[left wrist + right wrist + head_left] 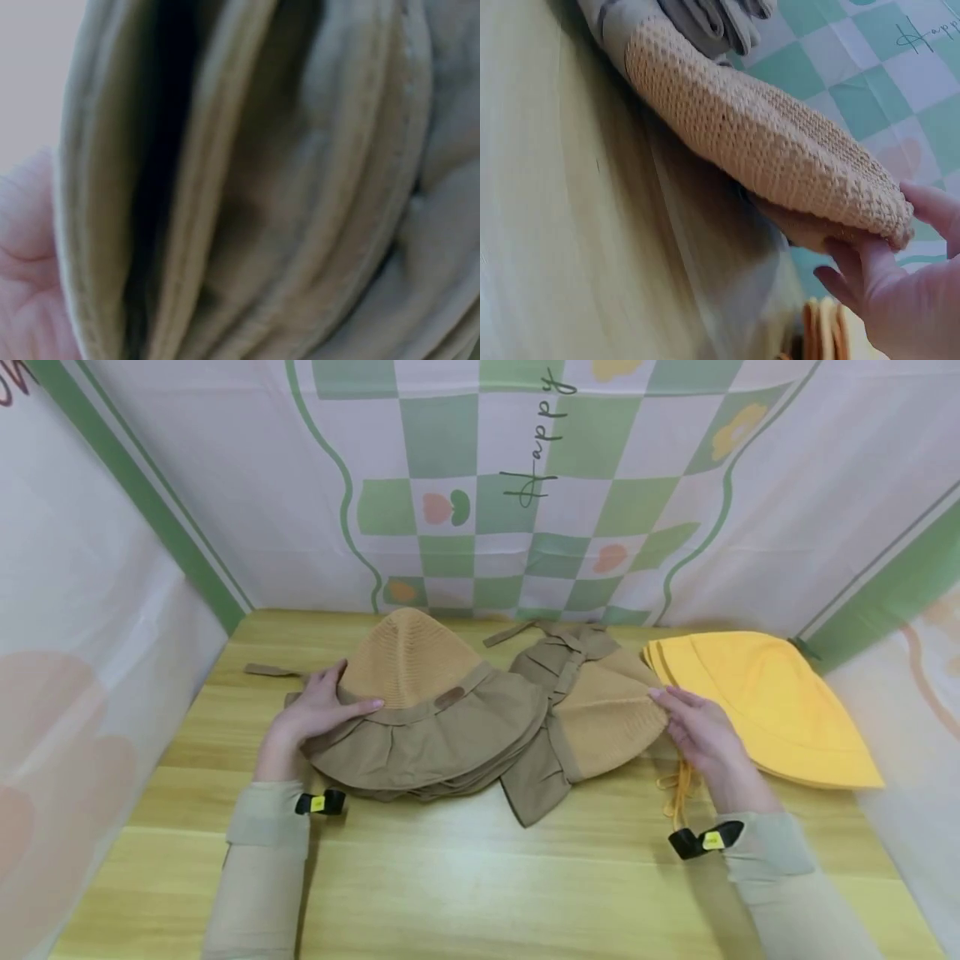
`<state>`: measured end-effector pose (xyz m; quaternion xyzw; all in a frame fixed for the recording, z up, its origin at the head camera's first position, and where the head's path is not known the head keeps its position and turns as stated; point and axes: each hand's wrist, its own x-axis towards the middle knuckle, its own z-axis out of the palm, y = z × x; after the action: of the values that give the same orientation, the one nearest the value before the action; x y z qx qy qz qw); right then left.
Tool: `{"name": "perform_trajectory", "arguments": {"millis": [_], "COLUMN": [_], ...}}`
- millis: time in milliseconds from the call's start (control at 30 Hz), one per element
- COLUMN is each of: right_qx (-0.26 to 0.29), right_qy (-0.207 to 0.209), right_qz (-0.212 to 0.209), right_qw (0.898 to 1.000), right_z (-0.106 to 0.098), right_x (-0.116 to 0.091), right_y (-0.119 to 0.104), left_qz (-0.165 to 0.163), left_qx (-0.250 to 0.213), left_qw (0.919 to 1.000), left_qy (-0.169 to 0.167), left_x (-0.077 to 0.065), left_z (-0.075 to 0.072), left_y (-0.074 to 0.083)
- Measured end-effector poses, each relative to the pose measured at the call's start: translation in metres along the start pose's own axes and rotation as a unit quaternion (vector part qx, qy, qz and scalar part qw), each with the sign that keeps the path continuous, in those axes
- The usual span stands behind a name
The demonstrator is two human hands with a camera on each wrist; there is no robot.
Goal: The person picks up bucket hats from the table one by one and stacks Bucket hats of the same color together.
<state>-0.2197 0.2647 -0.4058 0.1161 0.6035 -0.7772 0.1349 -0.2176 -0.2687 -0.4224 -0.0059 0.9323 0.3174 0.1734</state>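
A stack of brown sun hats [431, 747] with tan knitted crowns lies left of the middle of the table. My left hand [318, 703] grips the stack's left side, the thumb across the front by the crown. Layered brims [225, 150] fill the left wrist view and hide most of that hand. Just to the right, another sun hat [607, 714] lies on its side, its brim tucked against the stack. The tip of its knitted crown [780, 154] is pinched between the thumb and fingers of my right hand [703, 735].
Stacked yellow bucket hats [772, 706] lie at the right, partly behind my right hand, with orange cords [680, 793] hanging beside them. Brown straps [273, 671] stretch out over the wooden table [465, 885]. A patterned cloth [510, 527] rises along the back edge.
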Motion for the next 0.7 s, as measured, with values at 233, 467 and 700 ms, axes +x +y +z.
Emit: {"name": "perform_trajectory", "arguments": {"millis": [233, 467, 700], "right_qx": [-0.143, -0.283, -0.47], "right_qy": [-0.069, -0.035, 0.015], "right_qz": [0.034, -0.027, -0.121], "right_qw": [0.987, 0.958, 0.874], "right_z": [0.002, 0.003, 0.01], "right_x": [0.001, -0.003, -0.012], "right_y": [-0.002, -0.01, -0.024], "left_qz": [-0.002, 0.0, 0.002], "left_qx": [0.001, -0.003, -0.003], "left_qw": [1.0, 1.0, 1.0], "left_qy": [0.004, 0.003, 0.001], "left_x": [0.0, -0.001, -0.002], "left_z": [0.0, -0.001, -0.001], "left_y": [0.001, 0.002, 0.002]}}
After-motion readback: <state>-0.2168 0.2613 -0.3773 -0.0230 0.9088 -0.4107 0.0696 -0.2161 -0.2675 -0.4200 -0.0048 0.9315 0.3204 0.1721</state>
